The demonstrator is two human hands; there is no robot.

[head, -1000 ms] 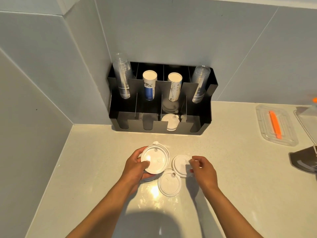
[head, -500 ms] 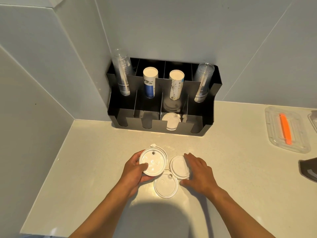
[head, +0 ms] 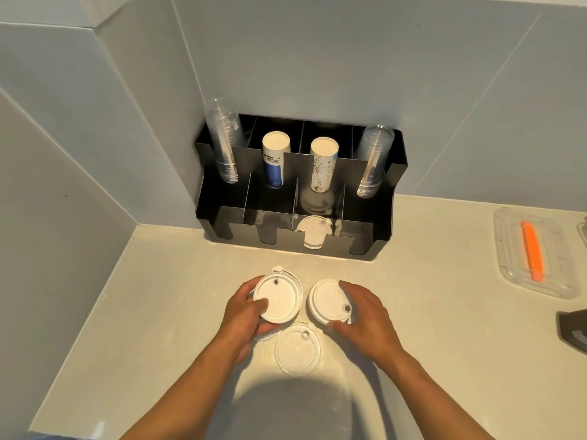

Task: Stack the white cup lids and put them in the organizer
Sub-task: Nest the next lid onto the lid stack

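Note:
My left hand (head: 246, 315) grips a small stack of white cup lids (head: 279, 298), tilted up off the counter. My right hand (head: 365, 319) has its fingers closed around the edge of a second white lid (head: 327, 300), raised on its near side. A third lid (head: 297, 349) lies flat on the counter between my wrists; the edge of another shows under my left hand. The black organizer (head: 317, 242) stands in the corner against the wall, with white lids (head: 313, 231) in its third front slot.
Clear plastic cups (head: 224, 144) and paper cups (head: 275, 158) stand in the organizer's back row. A clear tray (head: 536, 258) with an orange tool sits at the right. A dark object (head: 575, 328) lies at the right edge. Walls close the left and back.
My right hand has closed on the right lid and tipped it up from the counter. My left hand holds its stack in about the same place. The view moved closer.

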